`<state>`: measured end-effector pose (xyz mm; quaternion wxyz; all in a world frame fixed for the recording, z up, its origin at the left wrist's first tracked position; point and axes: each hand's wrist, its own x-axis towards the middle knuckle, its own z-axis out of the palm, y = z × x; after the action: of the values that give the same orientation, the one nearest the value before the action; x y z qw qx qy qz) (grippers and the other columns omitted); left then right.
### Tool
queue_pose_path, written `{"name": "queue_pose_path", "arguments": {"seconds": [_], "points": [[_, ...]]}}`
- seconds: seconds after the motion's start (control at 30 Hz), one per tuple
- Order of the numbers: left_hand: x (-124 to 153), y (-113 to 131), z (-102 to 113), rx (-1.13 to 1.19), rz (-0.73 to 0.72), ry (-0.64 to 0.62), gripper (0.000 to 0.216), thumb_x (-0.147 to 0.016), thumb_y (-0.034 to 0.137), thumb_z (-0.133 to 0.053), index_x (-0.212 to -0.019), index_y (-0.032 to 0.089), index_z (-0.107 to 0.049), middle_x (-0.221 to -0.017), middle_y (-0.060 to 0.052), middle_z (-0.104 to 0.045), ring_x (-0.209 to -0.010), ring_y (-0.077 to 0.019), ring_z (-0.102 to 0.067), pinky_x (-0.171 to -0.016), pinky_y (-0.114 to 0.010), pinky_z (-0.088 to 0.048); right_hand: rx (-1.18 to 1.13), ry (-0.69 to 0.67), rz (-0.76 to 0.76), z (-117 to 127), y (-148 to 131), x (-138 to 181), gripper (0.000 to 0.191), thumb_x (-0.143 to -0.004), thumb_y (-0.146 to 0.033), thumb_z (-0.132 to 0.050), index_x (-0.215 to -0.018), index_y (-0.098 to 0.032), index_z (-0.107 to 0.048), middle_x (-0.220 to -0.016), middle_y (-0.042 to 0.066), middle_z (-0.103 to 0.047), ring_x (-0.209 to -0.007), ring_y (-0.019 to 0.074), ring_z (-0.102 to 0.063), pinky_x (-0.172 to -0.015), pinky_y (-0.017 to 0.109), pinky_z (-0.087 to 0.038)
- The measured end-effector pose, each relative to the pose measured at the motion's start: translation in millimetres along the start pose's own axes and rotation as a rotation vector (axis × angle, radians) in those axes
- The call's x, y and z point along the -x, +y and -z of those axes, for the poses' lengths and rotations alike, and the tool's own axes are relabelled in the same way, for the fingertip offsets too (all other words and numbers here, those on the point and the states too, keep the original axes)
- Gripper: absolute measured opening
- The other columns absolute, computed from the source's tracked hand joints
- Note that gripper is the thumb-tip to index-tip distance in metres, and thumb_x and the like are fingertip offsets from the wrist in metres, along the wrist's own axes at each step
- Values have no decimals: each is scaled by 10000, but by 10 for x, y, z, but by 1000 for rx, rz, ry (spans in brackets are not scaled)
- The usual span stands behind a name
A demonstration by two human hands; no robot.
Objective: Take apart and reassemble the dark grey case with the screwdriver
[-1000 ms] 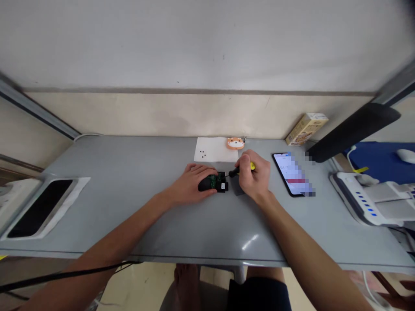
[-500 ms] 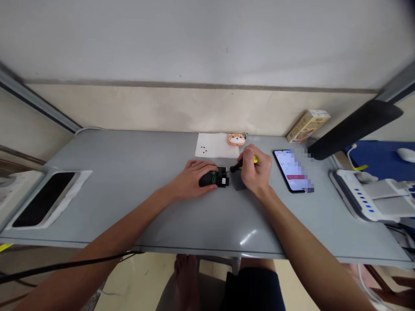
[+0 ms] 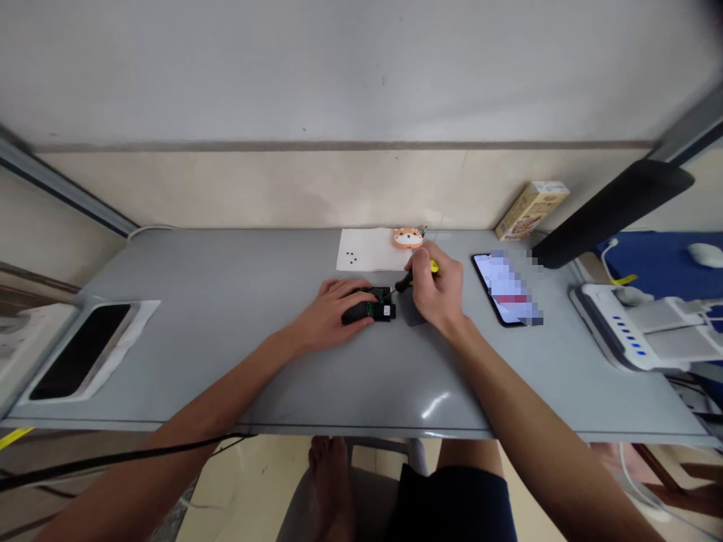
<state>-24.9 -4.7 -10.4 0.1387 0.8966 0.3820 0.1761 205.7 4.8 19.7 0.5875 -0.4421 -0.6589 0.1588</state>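
What looks like an opened computer mouse (image 3: pixel 385 312), black with a green circuit board showing, lies on the grey table. My left hand (image 3: pixel 330 315) is wrapped round its left end and holds it against the tabletop. In my right hand (image 3: pixel 437 290) is a small screwdriver (image 3: pixel 404 282) with a black and yellow handle. Its thin shaft points left and down at the board's upper right part; I cannot make out whether the tip sits in a screw. A flat dark grey piece (image 3: pixel 414 314) lies partly under my right hand.
Behind the hands, white paper (image 3: pixel 373 256) bears several tiny dark screws (image 3: pixel 351 257) and an orange animal-face case (image 3: pixel 407 239). A lit phone (image 3: pixel 504 290), carton (image 3: pixel 531 211), black cylinder (image 3: pixel 613 214) and power strip (image 3: pixel 621 331) stand right. A dark phone (image 3: pixel 82 350) lies far left.
The whole view has shifted slightly. Both hands keep their hold, and the screwdriver stays at the board with little visible movement.
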Motion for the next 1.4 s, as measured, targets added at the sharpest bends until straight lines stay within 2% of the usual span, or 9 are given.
{"name": "queue_pose_path", "arguments": {"seconds": [0.1,0.2,0.4,0.5,0.7,0.83,0.97,1.17,1.4], "points": [[-3,9,-48,-25,-5,23,304,-994,427,-592,-1256,279,-635,-1434,-90,-599,-1312,-263,-569,-1143,-483,-330,-110,-13,-43,-29,-3,-20,233,-1019,-452,-515,-916,-244,-525,-762,-19,-527,-657,133,-462,-647,305,-379],[-2,12,-78,-37,-16,36,299,-999,429,-584,-1250,275,-636,-1427,-88,-602,-1306,-263,-570,-1141,-482,-320,-312,-25,-73,-88,39,-63,230,-1002,-482,-552,-1036,-263,-492,-830,-15,-543,-712,136,-509,-704,307,-438],[7,23,-70,-40,-10,42,276,-1004,425,-573,-1228,284,-651,-1423,-75,-610,-1283,-241,-586,-1127,-455,-321,-733,-308,-318,-202,81,-303,376,-996,-636,-448,-1042,-270,-522,-856,19,-571,-753,166,-561,-700,327,-495],[1,38,-52,-24,4,42,263,-995,424,-591,-1206,287,-667,-1417,-64,-625,-1281,-244,-592,-1123,-453,-323,-841,-308,-415,-264,14,-356,374,-993,-647,-428,-1011,-278,-487,-759,-10,-481,-638,157,-475,-610,312,-452],[-13,78,-11,-6,11,18,250,-992,391,-601,-1213,305,-683,-1469,-38,-615,-1344,-259,-563,-1138,-465,-325,-802,-172,-438,-303,-34,-274,389,-960,-645,-508,-901,-288,-366,-695,-39,-397,-569,148,-384,-552,297,-398],[-7,63,-28,-16,11,28,254,-999,404,-593,-1218,303,-672,-1472,-36,-618,-1347,-258,-563,-1150,-477,-312,-798,-212,-439,-254,15,-272,423,-982,-690,-391,-944,-274,-456,-790,20,-491,-656,172,-479,-611,330,-461],[-1,39,-52,-24,14,23,265,-1009,424,-580,-1231,310,-669,-1474,-27,-617,-1356,-259,-554,-1151,-475,-312,-787,-195,-469,-242,-11,-272,500,-991,-724,-255,-958,-275,-473,-723,5,-410,-618,176,-413,-607,342,-444],[2,21,-73,-15,26,31,267,-992,421,-595,-1222,317,-680,-1473,-23,-617,-1354,-275,-556,-1169,-489,-307,-732,-176,-435,-263,-3,-252,412,-949,-696,-472,-923,-290,-409,-724,-11,-435,-621,172,-435,-596,329,-439],[9,44,-62,-28,27,39,248,-1003,426,-587,-1206,310,-672,-1472,-24,-621,-1354,-264,-561,-1152,-479,-313,-757,-233,-431,-231,-18,-278,608,-942,-810,-187,-890,-273,-467,-731,13,-428,-601,175,-425,-562,342,-433]]}}
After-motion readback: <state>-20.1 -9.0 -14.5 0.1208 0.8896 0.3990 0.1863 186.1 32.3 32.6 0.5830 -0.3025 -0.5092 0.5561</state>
